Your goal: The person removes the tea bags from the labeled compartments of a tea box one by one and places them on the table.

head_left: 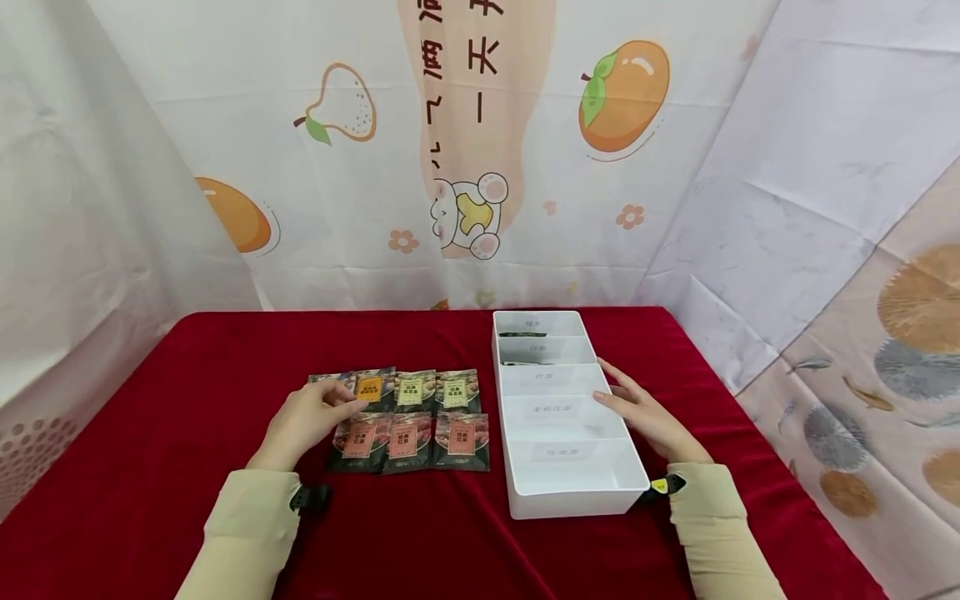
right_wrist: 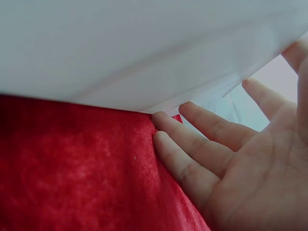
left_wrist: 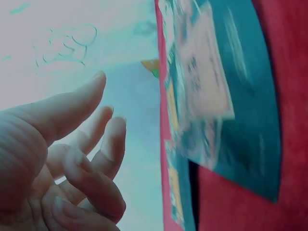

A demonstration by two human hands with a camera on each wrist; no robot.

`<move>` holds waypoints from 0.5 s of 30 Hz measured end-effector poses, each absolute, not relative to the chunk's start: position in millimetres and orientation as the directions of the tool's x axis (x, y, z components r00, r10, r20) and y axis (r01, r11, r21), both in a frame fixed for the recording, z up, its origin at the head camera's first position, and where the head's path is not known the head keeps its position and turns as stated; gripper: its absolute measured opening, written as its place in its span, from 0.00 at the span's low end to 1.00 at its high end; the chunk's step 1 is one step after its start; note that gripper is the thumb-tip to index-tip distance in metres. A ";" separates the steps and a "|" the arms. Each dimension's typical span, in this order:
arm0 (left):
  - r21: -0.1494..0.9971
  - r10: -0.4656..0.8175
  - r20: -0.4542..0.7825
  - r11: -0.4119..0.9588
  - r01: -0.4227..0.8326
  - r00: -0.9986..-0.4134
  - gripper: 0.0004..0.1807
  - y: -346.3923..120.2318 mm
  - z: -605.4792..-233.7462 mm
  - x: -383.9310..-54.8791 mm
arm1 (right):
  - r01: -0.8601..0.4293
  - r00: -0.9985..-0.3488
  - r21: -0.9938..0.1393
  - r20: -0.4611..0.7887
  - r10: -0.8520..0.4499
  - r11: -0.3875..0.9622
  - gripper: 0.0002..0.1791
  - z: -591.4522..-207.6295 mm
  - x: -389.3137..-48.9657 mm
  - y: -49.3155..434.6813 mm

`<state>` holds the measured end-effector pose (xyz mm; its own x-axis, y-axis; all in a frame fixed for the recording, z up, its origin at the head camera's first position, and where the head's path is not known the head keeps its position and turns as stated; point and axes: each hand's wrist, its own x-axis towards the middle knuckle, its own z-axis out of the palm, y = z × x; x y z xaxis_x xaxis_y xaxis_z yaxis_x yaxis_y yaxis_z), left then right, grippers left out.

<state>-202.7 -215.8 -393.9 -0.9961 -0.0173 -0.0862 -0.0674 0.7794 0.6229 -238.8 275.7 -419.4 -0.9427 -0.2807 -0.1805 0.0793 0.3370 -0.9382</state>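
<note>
My left hand point(head_left: 311, 417) hovers over the left end of two rows of dark sachets, fingers loosely bent and holding nothing. In the back row lie a sachet with an orange label point(head_left: 370, 388), two with pale green labels point(head_left: 415, 390), and one at the far left partly covered by the hand. Three sachets with red labels point(head_left: 461, 442) make up the front row. On the right stands a long white divided box point(head_left: 577, 500). My right hand point(head_left: 645, 414) rests against its right side, fairly straight fingers point(right_wrist: 192, 149) touching the wall and thumb at the rim.
Thin dark sachets point(head_left: 522, 335) stand edge-on in the box's two far compartments; the three nearer ones show bare white floors and labelled dividers. A red cloth point(head_left: 225, 383) covers the table. Behind it hangs a printed curtain point(head_left: 337, 208).
</note>
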 end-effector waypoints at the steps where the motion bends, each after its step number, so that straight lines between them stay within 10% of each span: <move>1: 0.624 -0.009 -0.079 0.780 -0.056 -0.997 0.21 -213.8 -392.2 -201.7 | 0.083 -0.942 -0.938 -0.184 -0.280 0.336 0.41 -419.8 -239.1 275.0; 15: 0.652 0.060 0.133 0.747 0.133 -0.989 0.12 -166.1 -360.2 -205.0 | 0.098 -0.945 -0.935 -0.195 -0.263 0.341 0.41 -420.0 -239.0 275.9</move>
